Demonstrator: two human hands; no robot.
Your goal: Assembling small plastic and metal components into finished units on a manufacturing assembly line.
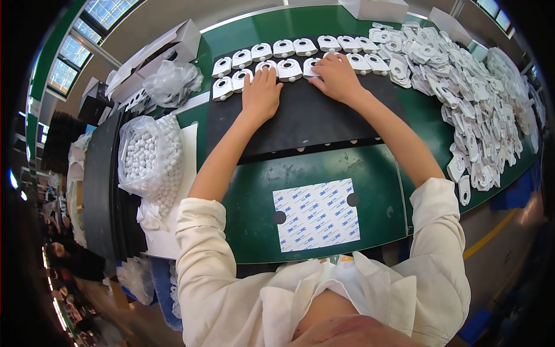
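Note:
Two rows of white plastic parts [283, 48], each with a dark round hole, lie along the far side of a black board [312, 121]. My left hand [261, 95] rests on the front row, its fingers stretched over a white part [266, 65] and its thumb held apart. Farther right, my right hand [337, 78] spreads over the same row, beside another white part [309, 67], and its fingers partly cover the parts there. Neither hand visibly grips anything, though the undersides of the fingers are hidden. Small white balls sit at the near edges of several parts.
A large heap of loose white parts [471, 98] covers the right of the green table [248, 222]. At the left stands a clear bag of white balls [144, 156]. Nearer me lies a white printed sheet [317, 215]. White boxes [167, 49] stand at the back left.

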